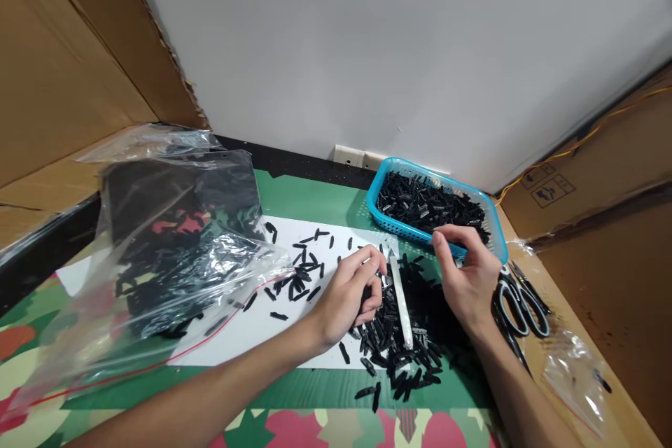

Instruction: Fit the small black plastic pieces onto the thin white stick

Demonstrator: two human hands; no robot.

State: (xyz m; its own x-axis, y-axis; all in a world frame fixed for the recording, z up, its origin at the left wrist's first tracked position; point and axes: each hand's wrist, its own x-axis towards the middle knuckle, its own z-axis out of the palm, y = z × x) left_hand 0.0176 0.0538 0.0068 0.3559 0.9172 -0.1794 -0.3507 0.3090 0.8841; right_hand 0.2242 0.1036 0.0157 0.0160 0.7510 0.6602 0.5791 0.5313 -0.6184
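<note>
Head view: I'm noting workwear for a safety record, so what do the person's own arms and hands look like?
The left hand and right hand are ungloved, with no rings visible. The left forearm and right forearm show no sleeves, watch, bracelet or clear markings.

The worktop [309,192] is plain green across its far and middle parts, with a patterned strip of red, cream and green shapes along the near side. A white sheet [231,350] lies flat across the middle. Over its left end rests a large clear bag [194,287] with a red seal line. Short black pieces [388,336] lie scattered on the sheet and heap up around its right end, spilling onto the green. At far right stands a blue basket [386,220]. Along the right, a brown strip [612,427] carries scissors [517,308] and, nearer, a small clear bag [575,371].
</note>
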